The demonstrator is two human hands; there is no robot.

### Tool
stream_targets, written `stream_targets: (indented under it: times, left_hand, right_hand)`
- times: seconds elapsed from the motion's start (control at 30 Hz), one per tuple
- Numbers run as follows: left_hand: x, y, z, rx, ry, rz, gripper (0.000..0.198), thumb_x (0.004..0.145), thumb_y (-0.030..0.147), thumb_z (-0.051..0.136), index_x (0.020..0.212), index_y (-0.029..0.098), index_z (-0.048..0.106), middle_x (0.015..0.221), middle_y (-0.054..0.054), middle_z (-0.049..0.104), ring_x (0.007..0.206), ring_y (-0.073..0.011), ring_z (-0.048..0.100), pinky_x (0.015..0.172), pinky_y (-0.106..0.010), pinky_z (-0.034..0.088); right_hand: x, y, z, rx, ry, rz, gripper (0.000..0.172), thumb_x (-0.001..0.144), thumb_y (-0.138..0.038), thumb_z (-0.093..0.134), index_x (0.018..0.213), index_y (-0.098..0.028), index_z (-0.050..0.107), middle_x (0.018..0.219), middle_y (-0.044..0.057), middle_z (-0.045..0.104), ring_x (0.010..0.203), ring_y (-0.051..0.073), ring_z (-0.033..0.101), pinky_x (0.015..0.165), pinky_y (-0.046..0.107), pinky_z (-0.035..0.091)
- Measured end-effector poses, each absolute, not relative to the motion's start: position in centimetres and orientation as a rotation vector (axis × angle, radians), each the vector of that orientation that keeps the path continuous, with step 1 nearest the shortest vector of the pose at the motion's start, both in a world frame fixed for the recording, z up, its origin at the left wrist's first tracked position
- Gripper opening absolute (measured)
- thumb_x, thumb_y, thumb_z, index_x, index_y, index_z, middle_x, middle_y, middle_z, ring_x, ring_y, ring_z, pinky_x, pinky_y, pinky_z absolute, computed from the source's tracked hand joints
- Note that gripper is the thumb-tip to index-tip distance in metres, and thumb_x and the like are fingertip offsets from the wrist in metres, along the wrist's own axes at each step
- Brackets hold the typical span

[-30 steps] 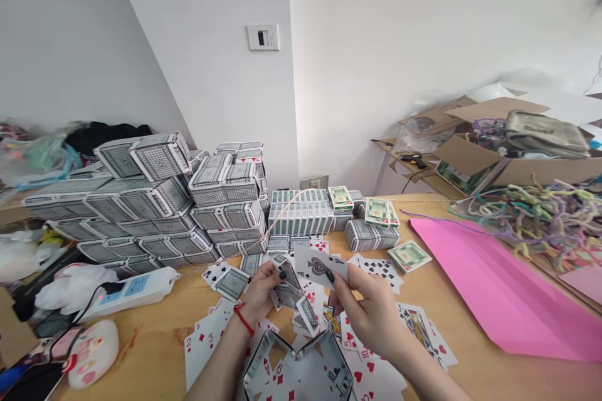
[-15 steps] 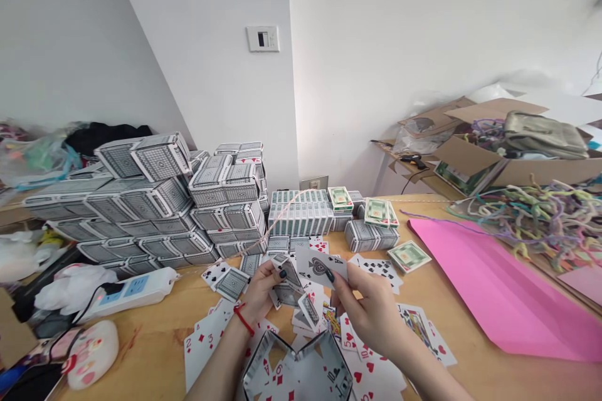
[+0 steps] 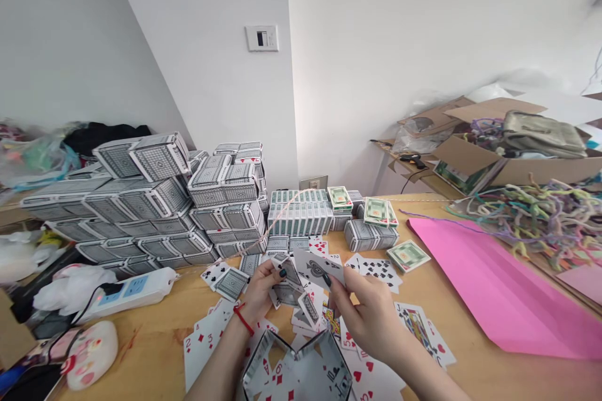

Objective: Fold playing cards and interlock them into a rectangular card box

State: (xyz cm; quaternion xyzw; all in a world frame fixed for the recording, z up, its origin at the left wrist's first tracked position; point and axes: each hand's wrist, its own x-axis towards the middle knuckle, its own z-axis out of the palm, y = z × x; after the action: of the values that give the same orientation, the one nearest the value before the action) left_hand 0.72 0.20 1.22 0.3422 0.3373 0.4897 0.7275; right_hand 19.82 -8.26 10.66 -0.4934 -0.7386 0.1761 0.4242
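Note:
My left hand [image 3: 260, 293] is closed on a small folded piece made of patterned playing cards [image 3: 288, 285], held above the wooden table [image 3: 155, 338]. My right hand [image 3: 369, 313] pinches an ace of spades card [image 3: 317, 268] by its right edge and holds it against that piece. Below my wrists stands a bent ring of joined cards [image 3: 298, 373]. Loose cards [image 3: 376, 269] lie face up all around both hands.
A big stack of card-covered boxes [image 3: 155, 200] fills the back left, with rows of card decks [image 3: 301, 213] behind the hands. A white power strip [image 3: 129, 291] lies at left. A pink sheet [image 3: 498, 291] and tangled yarn [image 3: 531, 213] lie at right, cardboard boxes [image 3: 498, 160] behind.
My right hand has lowered the ace of spades slightly and brought it closer to the piece in my left hand. Nothing else has moved.

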Motion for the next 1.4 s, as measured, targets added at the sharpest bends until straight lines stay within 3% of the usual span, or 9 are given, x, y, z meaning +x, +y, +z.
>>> stream_targets:
  times: [0.47, 0.8, 1.07, 1.4]
  left_hand:
    - [0.7, 0.1, 1.7, 0.757, 0.806, 1.094, 0.021, 0.053, 0.022, 0.076, 0.069, 0.015, 0.064, 0.063, -0.001, 0.067, 0.054, -0.0136, 0.059, 0.055, -0.024, 0.044]
    - [1.0, 0.0, 1.9, 0.795, 0.820, 1.121, 0.020, 0.053, 0.023, 0.076, 0.067, 0.015, 0.064, 0.060, 0.000, 0.066, 0.052, -0.0130, 0.057, 0.053, -0.023, 0.043]
    - [1.2, 0.0, 1.8, 0.898, 0.912, 1.142, 0.018, 0.054, 0.025, 0.076, 0.065, 0.014, 0.066, 0.064, -0.002, 0.067, 0.058, -0.0144, 0.058, 0.059, -0.024, 0.044]
    - [1.3, 0.6, 1.2, 1.060, 1.074, 1.078, 0.023, 0.055, 0.029, 0.074, 0.070, 0.013, 0.068, 0.068, -0.003, 0.067, 0.068, -0.0176, 0.058, 0.062, -0.025, 0.042]
  right_hand:
    - [19.8, -8.1, 10.9, -1.447, -1.874, 0.615, 0.027, 0.089, -0.025, 0.031, 0.062, -0.022, 0.035, 0.051, -0.001, 0.055, 0.045, 0.012, 0.050, 0.048, 0.023, 0.036]
    - [20.6, -7.5, 11.8, -1.614, -1.946, 0.436, 0.023, 0.084, -0.021, 0.030, 0.061, -0.022, 0.031, 0.048, -0.004, 0.040, 0.042, 0.011, 0.033, 0.043, 0.022, 0.023]
    - [21.5, -6.7, 10.6, -1.699, -1.930, 0.307, 0.021, 0.082, -0.019, 0.033, 0.062, -0.020, 0.039, 0.049, -0.002, 0.042, 0.043, 0.012, 0.035, 0.043, 0.023, 0.021]
    - [23.4, -3.7, 7.5, -1.666, -1.764, 0.681, 0.023, 0.078, -0.020, 0.036, 0.055, -0.020, 0.034, 0.047, -0.004, 0.036, 0.044, 0.010, 0.028, 0.043, 0.023, 0.022]
